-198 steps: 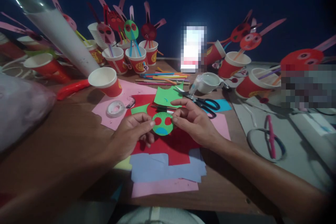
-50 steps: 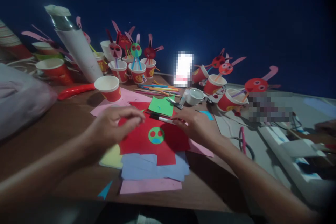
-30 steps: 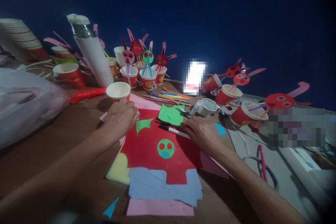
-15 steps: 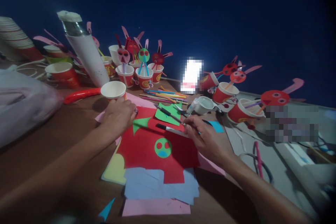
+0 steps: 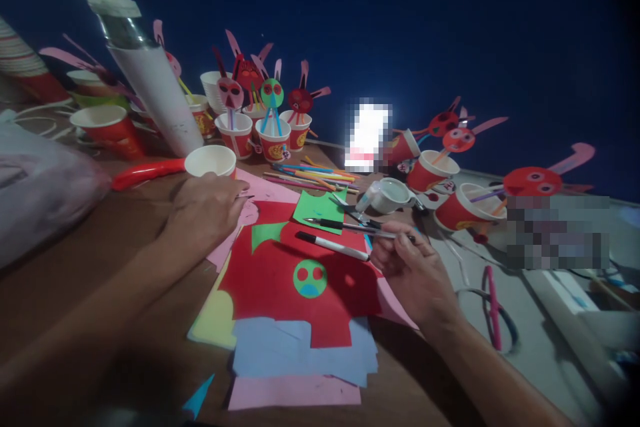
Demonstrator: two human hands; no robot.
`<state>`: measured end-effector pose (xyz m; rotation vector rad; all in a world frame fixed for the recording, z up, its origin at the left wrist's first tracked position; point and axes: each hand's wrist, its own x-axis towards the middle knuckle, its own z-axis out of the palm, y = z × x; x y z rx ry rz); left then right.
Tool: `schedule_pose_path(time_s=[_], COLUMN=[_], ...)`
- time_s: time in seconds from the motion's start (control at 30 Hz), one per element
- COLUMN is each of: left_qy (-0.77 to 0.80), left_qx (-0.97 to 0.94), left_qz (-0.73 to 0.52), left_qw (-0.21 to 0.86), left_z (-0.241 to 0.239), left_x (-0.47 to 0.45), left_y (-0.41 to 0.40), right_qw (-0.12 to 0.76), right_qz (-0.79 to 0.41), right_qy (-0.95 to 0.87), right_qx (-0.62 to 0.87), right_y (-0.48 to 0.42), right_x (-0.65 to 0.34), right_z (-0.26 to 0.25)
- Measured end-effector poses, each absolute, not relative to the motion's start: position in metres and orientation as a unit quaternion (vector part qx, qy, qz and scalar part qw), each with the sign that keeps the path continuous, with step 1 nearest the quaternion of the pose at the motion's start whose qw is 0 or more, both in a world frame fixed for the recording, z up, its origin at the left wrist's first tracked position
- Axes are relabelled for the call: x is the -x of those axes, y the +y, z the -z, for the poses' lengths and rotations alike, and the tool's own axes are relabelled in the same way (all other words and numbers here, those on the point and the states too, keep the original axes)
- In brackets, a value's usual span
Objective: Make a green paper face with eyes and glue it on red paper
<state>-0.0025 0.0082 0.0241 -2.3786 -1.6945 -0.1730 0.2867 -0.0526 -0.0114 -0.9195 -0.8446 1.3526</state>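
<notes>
My right hand (image 5: 413, 267) is closed around the rear of a clear pen (image 5: 350, 225) with a black grip. Its tip points left over a green paper scrap (image 5: 320, 208). A white marker with a black cap (image 5: 335, 246) lies just below, its rear end by my right fingers. My left hand (image 5: 207, 210) is pinched in front of a white-lined paper cup (image 5: 210, 161); a small dark thing at its fingertips is too small to name. Between the hands, a green paper face (image 5: 309, 279) with red eyes and a blue mouth rests on red paper (image 5: 265, 287).
Behind stand several red cups with paper rabbit heads on sticks (image 5: 273, 137), a tall flask (image 5: 155, 93), and a bundle of coloured sticks (image 5: 315, 177). A small white cup (image 5: 390, 195) holds clear liquid. Blue paper (image 5: 280, 350) lies nearer; a plastic bag (image 5: 50, 193) is left.
My right hand has moved right and turned palm-up with the pen, which now lies nearly level. My left hand has shifted slightly left and down, and a dark tip shows at its fingers.
</notes>
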Motion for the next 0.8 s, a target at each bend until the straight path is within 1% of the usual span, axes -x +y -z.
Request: schedule_pose_path(time_s=[0.07, 0.13, 0.23, 0.3, 0.43, 0.57, 0.7, 0.77, 0.8], left_qy=[-0.557, -0.532, -0.49, -0.463, -0.47, -0.468, -0.44, -0.387, -0.35], left_qx=[0.819, 0.83, 0.845, 0.862, 0.87, 0.875, 0.876, 0.892, 0.904], left_qz=[0.077, 0.125, 0.204, 0.202, 0.138, 0.118, 0.189, 0.233, 0.243], left_qw=[0.113, 0.109, 0.072, 0.049, 0.057, 0.045, 0.053, 0.023, -0.009], left_z=[-0.024, -0.021, -0.011, 0.0, 0.02, 0.028, 0.023, 0.018, 0.017], left_x=[-0.001, -0.008, -0.02, -0.026, -0.03, -0.029, -0.032, -0.034, -0.035], left_y=[0.004, -0.001, -0.006, -0.008, -0.007, -0.002, -0.008, -0.016, -0.021], right_qw=[0.621, 0.627, 0.621, 0.614, 0.603, 0.617, 0.609, 0.598, 0.593], right_qz=[-0.592, -0.6, -0.621, -0.634, -0.646, -0.637, -0.651, -0.667, -0.673], right_qy=[-0.325, -0.298, -0.284, -0.282, -0.283, -0.261, -0.255, -0.254, -0.258], right_qx=[0.398, 0.397, 0.384, 0.377, 0.373, 0.382, 0.376, 0.365, 0.359], right_y=[-0.051, -0.051, -0.051, -0.052, -0.053, -0.055, -0.056, -0.057, -0.058], right_x=[-0.287, -0.286, -0.283, -0.28, -0.277, -0.278, -0.279, -0.28, -0.28], right_z=[0.01, 0.01, 0.009, 0.009, 0.011, 0.01, 0.008, 0.008, 0.008])
